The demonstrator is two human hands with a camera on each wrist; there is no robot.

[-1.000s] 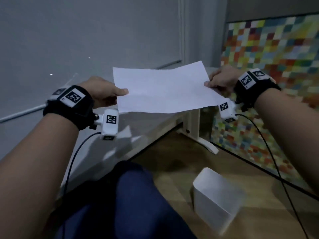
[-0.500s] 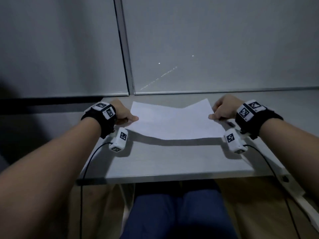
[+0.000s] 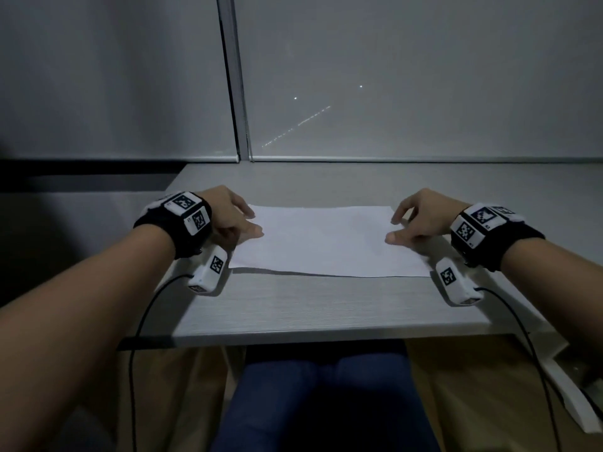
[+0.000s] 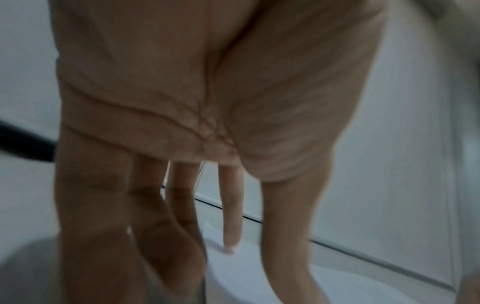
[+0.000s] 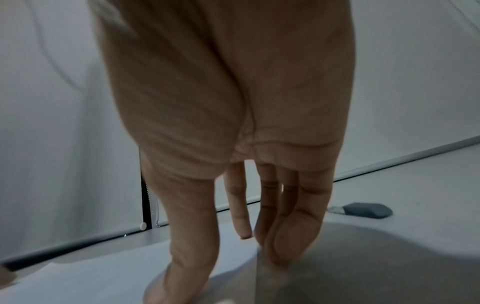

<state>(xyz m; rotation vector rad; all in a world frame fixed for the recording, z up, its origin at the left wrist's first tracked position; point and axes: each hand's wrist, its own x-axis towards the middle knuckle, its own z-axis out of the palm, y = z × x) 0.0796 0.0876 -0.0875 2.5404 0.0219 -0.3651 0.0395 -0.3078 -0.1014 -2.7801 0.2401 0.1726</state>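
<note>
A white sheet of paper (image 3: 326, 243) lies flat on the grey table (image 3: 326, 308), long side towards me. My left hand (image 3: 253, 223) rests at its left edge, thumb and fingertips touching the sheet. In the left wrist view the fingers (image 4: 231, 226) reach straight down, and one tip touches the paper (image 4: 259, 277). My right hand (image 3: 393, 229) rests at the right edge. Its thumb (image 5: 187, 236) lies on the paper (image 5: 91, 277), and its straight fingers (image 5: 285, 236) touch down at the sheet's edge. Neither hand grips anything.
A grey wall of panels with a vertical frame post (image 3: 235, 76) rises right behind the table. A small dark grey object (image 5: 367, 209) lies on the table beyond my right hand. Wrist-camera cables (image 3: 137, 337) hang over the front edge above my blue-trousered legs (image 3: 323, 402).
A second ago both hands pinched the sheet in the air, off to the right above the floor. It has come over the table and now lies flat, and both pinches have loosened.
</note>
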